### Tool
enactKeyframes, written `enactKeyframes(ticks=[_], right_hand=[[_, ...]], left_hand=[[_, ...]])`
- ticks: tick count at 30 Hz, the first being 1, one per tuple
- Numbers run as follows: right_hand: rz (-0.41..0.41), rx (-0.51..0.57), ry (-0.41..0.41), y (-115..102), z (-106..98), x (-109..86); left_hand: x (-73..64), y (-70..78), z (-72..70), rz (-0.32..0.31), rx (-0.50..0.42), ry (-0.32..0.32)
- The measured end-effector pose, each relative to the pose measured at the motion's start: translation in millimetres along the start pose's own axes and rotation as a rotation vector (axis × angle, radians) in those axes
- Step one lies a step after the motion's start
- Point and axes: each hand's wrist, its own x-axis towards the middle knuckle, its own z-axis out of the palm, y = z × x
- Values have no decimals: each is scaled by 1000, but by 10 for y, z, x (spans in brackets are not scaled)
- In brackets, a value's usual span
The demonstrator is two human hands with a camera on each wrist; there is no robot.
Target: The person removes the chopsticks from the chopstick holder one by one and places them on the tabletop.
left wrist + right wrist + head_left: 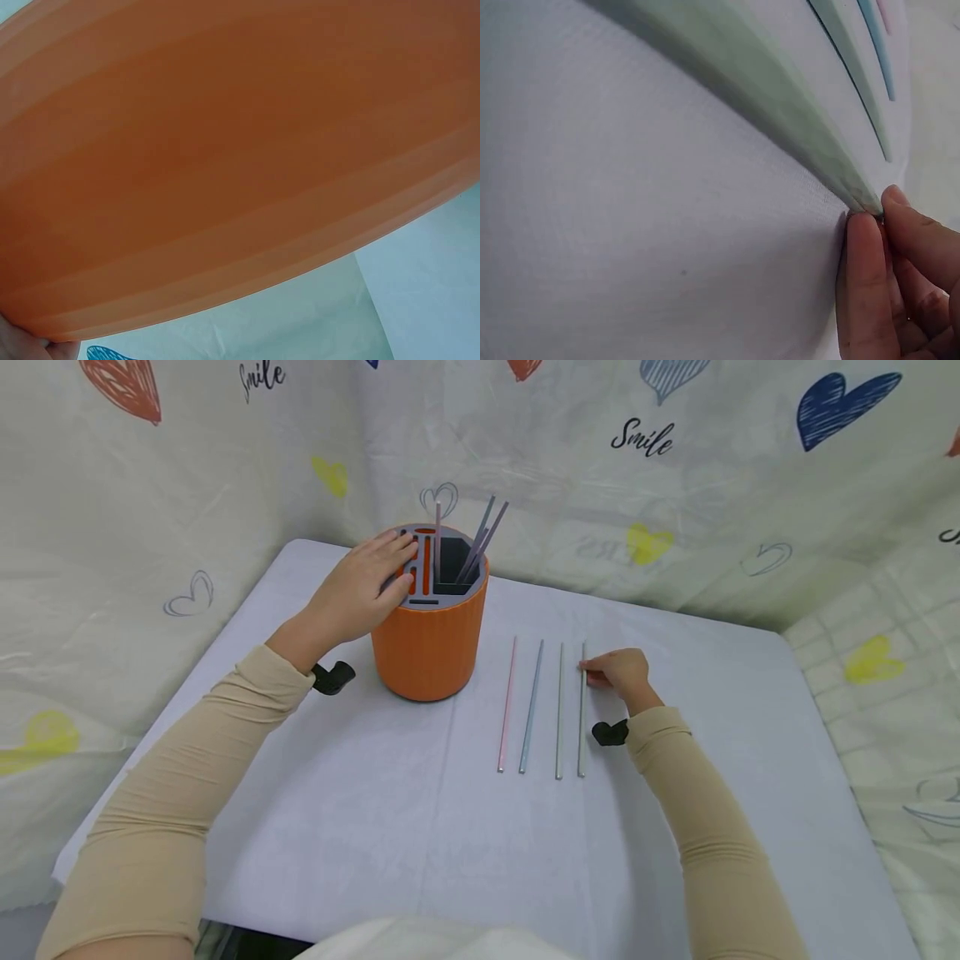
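Observation:
At the right end of a row of chopsticks, a light green chopstick (582,727) lies on the table, and my right hand (618,672) pinches its far end between thumb and fingers. In the right wrist view that chopstick (780,97) runs up and left from the fingertips (865,232). To its left lie a second green chopstick (559,718), a blue one (532,710) and a pink one (507,710). My left hand (367,581) rests on the top left of an orange utensil holder (427,647), fingers extended over its slotted grey top. Its orange wall (240,150) fills most of the left wrist view.
Inside the holder's open compartment a blue chopstick (484,518) and a purple chopstick (495,527) lean right, while a pale purple one (438,539) stands upright. A white cloth covers the table (420,852). Printed curtains (525,460) hang behind and at both sides.

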Motion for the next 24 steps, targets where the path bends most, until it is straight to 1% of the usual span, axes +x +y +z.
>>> enactKeyframes(ticks=[2,4,8,9,11,15,19,24], right_hand=[[-36,-18,6,15,-1,6],[-93,2,6,21,-8,-16],[-176,178,-25,-59,5,-138],[-197,226,-41,-102,19,-188],[-211,322,-82,-209,57,-290],[-300,403,-151,-453,176,-533],[-409,467,-213,-689,329,-759],[-532,520,-275,-915,509,-927]], left_hand=[[4,0,6,0,-1,-3],[9,0,14,-1,-1,-5],[15,4,23,-3,3,-9],[15,5,23,-5,5,-11],[13,7,19,-5,8,-13],[9,4,5,-7,5,-13],[9,-4,2,-7,0,-7],[8,-19,15,-5,-8,-1]])
